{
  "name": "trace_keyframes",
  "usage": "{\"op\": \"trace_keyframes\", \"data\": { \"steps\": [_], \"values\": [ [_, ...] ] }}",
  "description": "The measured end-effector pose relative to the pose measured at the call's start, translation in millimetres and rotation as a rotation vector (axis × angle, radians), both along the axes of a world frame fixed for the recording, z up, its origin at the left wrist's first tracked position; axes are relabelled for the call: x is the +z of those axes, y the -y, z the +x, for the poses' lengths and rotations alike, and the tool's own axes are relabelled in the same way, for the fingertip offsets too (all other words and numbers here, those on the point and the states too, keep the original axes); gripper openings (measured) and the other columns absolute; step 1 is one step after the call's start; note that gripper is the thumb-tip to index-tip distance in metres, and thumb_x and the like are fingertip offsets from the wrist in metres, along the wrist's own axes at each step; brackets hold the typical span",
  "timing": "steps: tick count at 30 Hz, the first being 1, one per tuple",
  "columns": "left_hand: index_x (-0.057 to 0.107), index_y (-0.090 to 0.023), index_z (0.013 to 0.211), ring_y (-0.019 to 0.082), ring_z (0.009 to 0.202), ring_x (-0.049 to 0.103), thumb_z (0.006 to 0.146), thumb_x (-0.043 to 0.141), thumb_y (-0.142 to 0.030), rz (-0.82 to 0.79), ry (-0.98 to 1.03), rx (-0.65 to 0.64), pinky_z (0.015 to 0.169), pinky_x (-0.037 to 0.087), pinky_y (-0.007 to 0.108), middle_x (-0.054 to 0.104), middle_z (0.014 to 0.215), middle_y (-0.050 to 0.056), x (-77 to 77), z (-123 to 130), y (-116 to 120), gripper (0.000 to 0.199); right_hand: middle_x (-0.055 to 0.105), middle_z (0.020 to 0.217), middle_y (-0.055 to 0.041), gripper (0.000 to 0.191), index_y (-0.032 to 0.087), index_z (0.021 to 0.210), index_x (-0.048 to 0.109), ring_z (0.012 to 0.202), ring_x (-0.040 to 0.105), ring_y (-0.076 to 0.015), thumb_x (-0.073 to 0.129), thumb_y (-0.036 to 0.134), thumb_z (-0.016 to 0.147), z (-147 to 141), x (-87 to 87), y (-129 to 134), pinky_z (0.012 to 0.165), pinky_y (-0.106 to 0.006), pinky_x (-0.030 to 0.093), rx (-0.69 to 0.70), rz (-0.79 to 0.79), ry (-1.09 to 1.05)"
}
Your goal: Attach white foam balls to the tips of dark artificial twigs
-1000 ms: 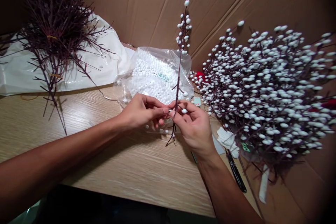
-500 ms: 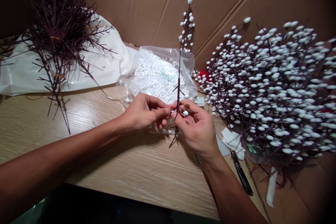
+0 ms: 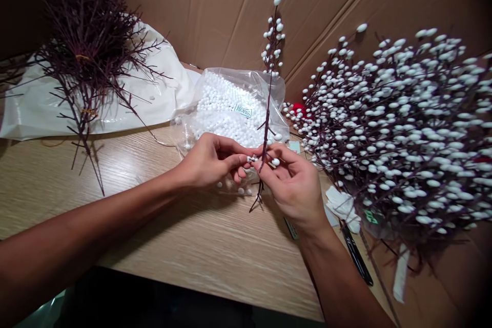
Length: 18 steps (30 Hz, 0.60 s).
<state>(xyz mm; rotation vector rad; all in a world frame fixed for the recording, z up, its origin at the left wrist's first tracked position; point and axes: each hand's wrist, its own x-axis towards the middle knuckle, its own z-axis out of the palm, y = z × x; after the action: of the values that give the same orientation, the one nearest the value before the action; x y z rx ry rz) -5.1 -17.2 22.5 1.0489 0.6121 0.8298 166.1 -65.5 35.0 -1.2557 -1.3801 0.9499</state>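
In the middle of the head view, my right hand (image 3: 294, 182) pinches a dark artificial twig (image 3: 266, 123) that stands nearly upright. White berries cluster at its far tip, and a couple more sit beside my right fingers; much of its middle is bare. Close against the twig, my left hand (image 3: 217, 161) is closed, with small white berries (image 3: 250, 159) showing at its thumb and fingertips. Behind both hands lies a clear plastic bag (image 3: 279, 87) full of loose white berries (image 3: 219, 97).
Bare dark twigs (image 3: 88, 46) are heaped on a white plastic bag (image 3: 165, 72) at left. At right stands a big mass of white-berried twigs (image 3: 403, 133), with a black-handled cutter (image 3: 355, 253) and crumpled tissue (image 3: 342, 205) near it. Cardboard (image 3: 226, 15) rises behind the wooden table (image 3: 184, 251).
The lower part of the twig and my right hand have shifted slightly to the right. More white berry shows between my left fingertips. My left hand keeps almost the same place.
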Motion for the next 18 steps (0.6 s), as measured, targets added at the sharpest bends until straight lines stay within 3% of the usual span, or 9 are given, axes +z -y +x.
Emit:
{"op": "trace_keyframes", "data": {
  "steps": [4,9,18],
  "values": [
    [0.08,-0.004,0.095,0.009,0.051,0.063,0.087,0.071,-0.005,0.01,-0.006,0.012,0.054,0.052,0.02,0.071,0.062,0.005,-2.1,0.1,-0.1,0.012,0.069,0.084,-0.0013,0.021,0.02,0.091,0.071,0.071,0.069,-0.0147,0.085,0.029,0.079,-0.2,1.4,-1.2,0.061,-0.025,0.061,0.031,-0.025,-0.028],
    [0.076,-0.004,0.085,0.011,0.05,0.063,0.087,0.071,-0.006,0.026,-0.02,0.028,0.052,0.053,0.022,0.071,0.061,0.005,-4.3,1.6,-0.6,0.006,0.073,0.087,-0.0028,0.014,0.02,0.091,0.071,0.079,0.073,-0.0155,0.08,0.026,0.082,-4.5,0.9,0.5,0.07,-0.026,0.064,-0.01,0.008,-0.023],
    [0.072,-0.005,0.077,0.009,0.045,0.06,0.091,0.068,-0.007,-0.009,-0.112,0.024,0.048,0.051,0.019,0.067,0.056,0.003,2.8,1.0,1.7,0.015,0.073,0.094,-0.0044,0.019,0.019,0.095,0.069,0.076,0.075,-0.0164,0.082,0.026,0.081,-5.8,-4.7,2.1,0.076,-0.03,0.067,0.009,0.006,-0.006]
  ]
}}
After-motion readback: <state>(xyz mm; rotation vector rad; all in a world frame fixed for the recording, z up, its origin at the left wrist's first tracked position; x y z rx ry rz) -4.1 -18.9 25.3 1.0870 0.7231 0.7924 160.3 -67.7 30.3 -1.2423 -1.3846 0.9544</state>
